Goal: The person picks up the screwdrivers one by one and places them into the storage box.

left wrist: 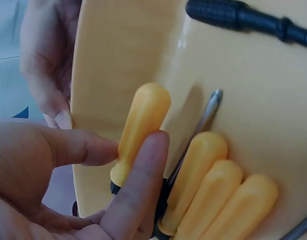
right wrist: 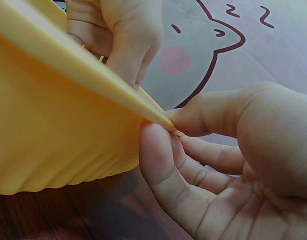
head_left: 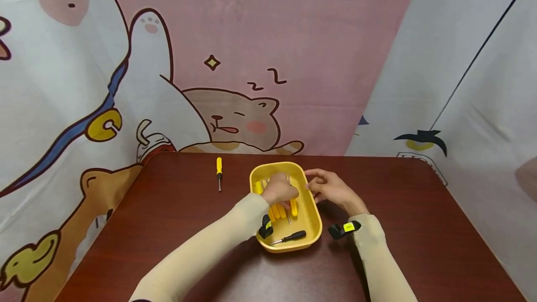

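Note:
My left hand (head_left: 280,190) reaches into a yellow plastic tray (head_left: 311,228). In the left wrist view, its thumb and a finger pinch the yellow handle of a screwdriver (left wrist: 144,112), whose lower end is hidden behind the fingers. Right beside it lie several more yellow-handled screwdrivers (left wrist: 201,165), and a metal shaft with a cross tip (left wrist: 213,105) points the opposite way. A screwdriver with a black handle (head_left: 299,235) rests near the tray's front end. At the tray's right side, my right hand (head_left: 335,191) grips the rim (right wrist: 128,102) between thumb and fingers.
One yellow-and-black screwdriver (head_left: 219,168) lies on the dark reddish-brown table (head_left: 189,218), left of the tray. Behind the table hangs a cloth (head_left: 319,59) printed with cartoon animals. Each wrist wears a small black strap mount (head_left: 344,229).

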A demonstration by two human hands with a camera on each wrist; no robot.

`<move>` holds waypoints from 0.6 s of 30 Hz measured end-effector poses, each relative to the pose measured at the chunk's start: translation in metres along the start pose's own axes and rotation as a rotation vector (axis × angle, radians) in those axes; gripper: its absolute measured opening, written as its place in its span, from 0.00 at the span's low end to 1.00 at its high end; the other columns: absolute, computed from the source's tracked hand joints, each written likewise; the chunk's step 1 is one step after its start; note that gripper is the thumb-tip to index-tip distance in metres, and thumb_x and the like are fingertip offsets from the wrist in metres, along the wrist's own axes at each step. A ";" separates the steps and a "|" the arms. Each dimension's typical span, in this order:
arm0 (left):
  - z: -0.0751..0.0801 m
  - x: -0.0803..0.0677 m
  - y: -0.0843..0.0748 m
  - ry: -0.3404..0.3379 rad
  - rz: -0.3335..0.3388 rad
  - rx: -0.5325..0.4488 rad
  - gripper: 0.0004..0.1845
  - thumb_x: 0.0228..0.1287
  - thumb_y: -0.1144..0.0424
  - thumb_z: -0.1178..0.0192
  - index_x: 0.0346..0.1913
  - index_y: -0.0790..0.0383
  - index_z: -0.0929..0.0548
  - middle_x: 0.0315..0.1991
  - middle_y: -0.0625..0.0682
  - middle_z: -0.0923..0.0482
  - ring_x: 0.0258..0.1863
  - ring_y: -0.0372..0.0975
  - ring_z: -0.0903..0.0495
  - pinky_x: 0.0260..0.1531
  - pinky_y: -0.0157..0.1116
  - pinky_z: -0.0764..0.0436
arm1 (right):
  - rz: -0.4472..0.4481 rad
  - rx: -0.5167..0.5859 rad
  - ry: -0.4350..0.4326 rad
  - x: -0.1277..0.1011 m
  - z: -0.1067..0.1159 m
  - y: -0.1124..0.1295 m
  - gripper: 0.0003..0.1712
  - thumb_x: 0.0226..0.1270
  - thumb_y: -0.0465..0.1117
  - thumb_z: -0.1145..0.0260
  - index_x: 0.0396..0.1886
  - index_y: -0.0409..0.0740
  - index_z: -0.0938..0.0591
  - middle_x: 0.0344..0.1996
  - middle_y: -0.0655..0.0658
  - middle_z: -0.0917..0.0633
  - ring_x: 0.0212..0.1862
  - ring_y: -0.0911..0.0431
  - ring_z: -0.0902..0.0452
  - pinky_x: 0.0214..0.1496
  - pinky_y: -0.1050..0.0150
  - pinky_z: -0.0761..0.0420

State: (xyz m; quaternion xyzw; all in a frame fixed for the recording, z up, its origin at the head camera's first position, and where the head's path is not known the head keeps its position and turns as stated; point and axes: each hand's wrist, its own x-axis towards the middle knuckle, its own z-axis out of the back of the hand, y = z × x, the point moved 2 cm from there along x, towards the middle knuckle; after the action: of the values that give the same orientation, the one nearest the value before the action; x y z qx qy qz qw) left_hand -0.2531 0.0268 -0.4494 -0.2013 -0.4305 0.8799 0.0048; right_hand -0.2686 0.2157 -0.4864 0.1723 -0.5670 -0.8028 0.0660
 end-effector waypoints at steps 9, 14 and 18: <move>-0.014 0.004 -0.009 -0.008 -0.030 0.293 0.09 0.61 0.68 0.33 0.28 0.66 0.22 0.20 0.57 0.23 0.21 0.49 0.12 0.20 0.39 0.13 | 0.004 0.005 0.005 -0.002 0.001 0.000 0.29 0.72 0.35 0.36 0.71 0.42 0.28 0.39 0.37 0.15 0.33 0.51 0.17 0.37 0.58 0.11; -0.023 0.006 -0.012 -0.028 -0.029 0.415 0.08 0.60 0.69 0.32 0.27 0.65 0.20 0.21 0.55 0.23 0.15 0.45 0.16 0.10 0.34 0.20 | 0.013 0.017 0.010 -0.001 -0.001 -0.001 0.28 0.73 0.35 0.36 0.71 0.42 0.28 0.39 0.38 0.15 0.34 0.52 0.17 0.36 0.58 0.11; -0.028 0.008 -0.013 -0.044 -0.018 0.481 0.04 0.61 0.68 0.31 0.35 0.66 0.16 0.28 0.56 0.22 0.13 0.42 0.21 0.10 0.34 0.21 | 0.015 0.016 0.012 0.001 -0.003 -0.001 0.28 0.73 0.35 0.36 0.71 0.43 0.28 0.39 0.39 0.15 0.33 0.52 0.17 0.36 0.58 0.11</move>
State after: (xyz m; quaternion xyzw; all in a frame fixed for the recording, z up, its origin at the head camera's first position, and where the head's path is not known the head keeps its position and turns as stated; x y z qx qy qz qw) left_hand -0.2522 0.0572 -0.4577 -0.1714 -0.2101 0.9612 0.0509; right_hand -0.2684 0.2134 -0.4879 0.1733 -0.5742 -0.7967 0.0738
